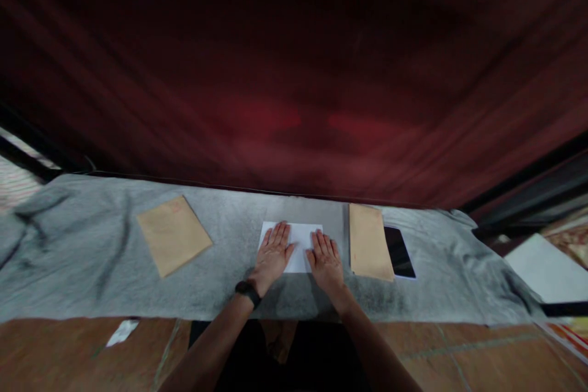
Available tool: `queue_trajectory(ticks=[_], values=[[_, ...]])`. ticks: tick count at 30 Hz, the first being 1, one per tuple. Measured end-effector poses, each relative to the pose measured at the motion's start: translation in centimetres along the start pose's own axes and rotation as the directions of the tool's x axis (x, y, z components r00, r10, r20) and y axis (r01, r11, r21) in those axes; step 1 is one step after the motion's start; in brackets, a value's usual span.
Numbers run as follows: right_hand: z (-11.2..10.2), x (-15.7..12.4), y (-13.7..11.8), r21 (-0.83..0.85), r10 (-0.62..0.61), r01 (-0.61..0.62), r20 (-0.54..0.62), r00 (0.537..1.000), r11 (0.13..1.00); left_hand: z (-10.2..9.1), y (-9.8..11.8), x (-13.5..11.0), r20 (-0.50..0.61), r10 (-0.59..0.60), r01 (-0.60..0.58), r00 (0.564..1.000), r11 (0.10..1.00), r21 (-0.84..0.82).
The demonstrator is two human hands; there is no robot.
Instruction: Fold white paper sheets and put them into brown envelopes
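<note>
White paper (301,239) lies flat on a gray cloth (239,214) just below the center of the head view, its long side running across the frame. The left hand (272,254) rests palm down over the left end of the sheet, fingers stretched out and pointing toward the top of the frame. The right hand (327,260) lies likewise at the sheet's right end, fingers extended. Both hands are spread flat rather than closed on anything, and they stand apart, with a bare strip of the sheet showing between them. A dark wristband (248,291) circles the left wrist.

Left of center, a tan paper piece (174,236) lies turned at an angle on the cloth, well apart from the left hand. Right of center, near the right hand, sits a narrower tan packet (367,242); a dark-screened device (401,254) lies along its right edge. A dark red surface (312,104) fills the upper part of the frame. Along the bottom runs brown tiled floor (459,355), with a crumpled white scrap (122,332) at lower left. At the lower right is a blurred white panel (551,269).
</note>
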State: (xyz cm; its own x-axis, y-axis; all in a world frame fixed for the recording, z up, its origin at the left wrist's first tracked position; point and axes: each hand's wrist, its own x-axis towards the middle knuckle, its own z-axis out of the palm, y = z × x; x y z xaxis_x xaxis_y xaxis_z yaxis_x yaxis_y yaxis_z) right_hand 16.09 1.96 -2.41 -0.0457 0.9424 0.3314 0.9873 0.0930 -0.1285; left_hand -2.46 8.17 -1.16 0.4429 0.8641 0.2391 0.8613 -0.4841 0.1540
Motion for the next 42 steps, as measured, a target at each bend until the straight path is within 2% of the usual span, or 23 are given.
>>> queue_trajectory(ticks=[4, 8, 13, 17, 20, 26, 29, 32, 35, 38, 42], values=[[-0.1, 0.0, -0.1, 0.002, 0.009, -0.009, 0.005, 1.000, 1.000, -1.0, -2.9, -2.1, -0.022, -0.079, 0.079, 0.997, 0.997, 0.027], [-0.2, 0.2, 0.1, 0.026, 0.022, -0.022, 0.011, 1.000, 0.999, -1.4, -4.3, -4.2, -0.073, -0.150, 0.153, 0.986, 0.987, 0.041], [-0.7, 3.2, -0.2, 0.048, 0.066, -0.069, 0.064, 0.996, 0.996, -1.9, -4.3, -5.1, -0.074, -0.170, 0.174, 0.983, 0.983, 0.051], [-1.5, 6.7, -0.6, 0.085, 0.101, -0.119, 0.191, 0.976, 0.989, -2.0, -4.2, -5.0, -0.064, -0.178, 0.181, 0.982, 0.983, 0.042], [-2.0, 8.7, -0.5, 0.121, 0.120, -0.152, 0.235, 0.965, 0.981, -2.1, -4.4, -5.0, -0.076, -0.166, 0.169, 0.983, 0.985, 0.034], [-2.5, 10.7, 1.1, 0.301, 0.142, -0.239, 0.311, 0.940, 0.923, -2.5, -4.5, -5.2, -0.095, -0.149, 0.150, 0.984, 0.989, 0.003], [-3.0, 10.5, 2.4, 0.448, 0.137, -0.297, 0.355, 0.925, 0.843, -2.7, -4.6, -5.2, -0.110, -0.158, 0.154, 0.981, 0.987, -0.038], [-3.7, 9.2, 3.4, 0.597, 0.164, -0.367, 0.367, 0.916, 0.714, -2.9, -4.8, -5.3, -0.138, -0.180, 0.165, 0.974, 0.980, -0.114], [-4.1, 6.9, 3.7, 0.711, 0.256, -0.441, 0.360, 0.897, 0.547, -3.0, -5.1, -5.5, -0.169, -0.236, 0.194, 0.957, 0.953, -0.233], [-3.8, 3.9, 3.3, 0.777, 0.369, -0.499, 0.367, 0.854, 0.384, -2.9, -5.4, -5.7, -0.194, -0.302, 0.224, 0.934, 0.913, -0.341], [-2.7, 0.3, 2.0, 0.807, 0.439, -0.533, 0.395, 0.807, 0.253, -3.0, -5.7, -5.7, -0.194, -0.310, 0.219, 0.931, 0.897, -0.384]])
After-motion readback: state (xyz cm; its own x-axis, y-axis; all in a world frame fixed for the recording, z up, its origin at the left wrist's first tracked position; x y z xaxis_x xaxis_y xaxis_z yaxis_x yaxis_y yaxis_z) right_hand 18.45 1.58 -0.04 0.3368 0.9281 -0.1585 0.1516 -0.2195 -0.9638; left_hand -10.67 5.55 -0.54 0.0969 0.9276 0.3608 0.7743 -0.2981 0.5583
